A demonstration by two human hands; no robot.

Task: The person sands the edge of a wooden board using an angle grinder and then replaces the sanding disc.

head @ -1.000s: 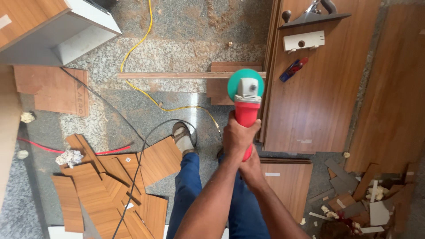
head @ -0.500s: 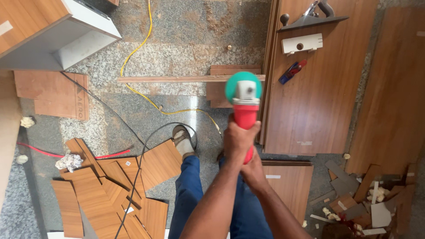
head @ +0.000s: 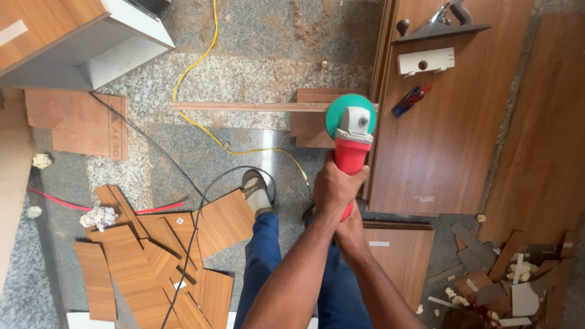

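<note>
Grinder [head: 351,131]: both my hands clamp red handle, left [head: 334,186], right [head: 350,228]; disc at strip [head: 250,106], 12 o'clock.

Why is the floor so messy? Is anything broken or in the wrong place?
Yes. Cut wood pieces lie jumbled by the person's foot, with a black cord running over them. More scraps pile at lower right, and sawdust dusts the floor. Both hands hold the red grinder.
</note>
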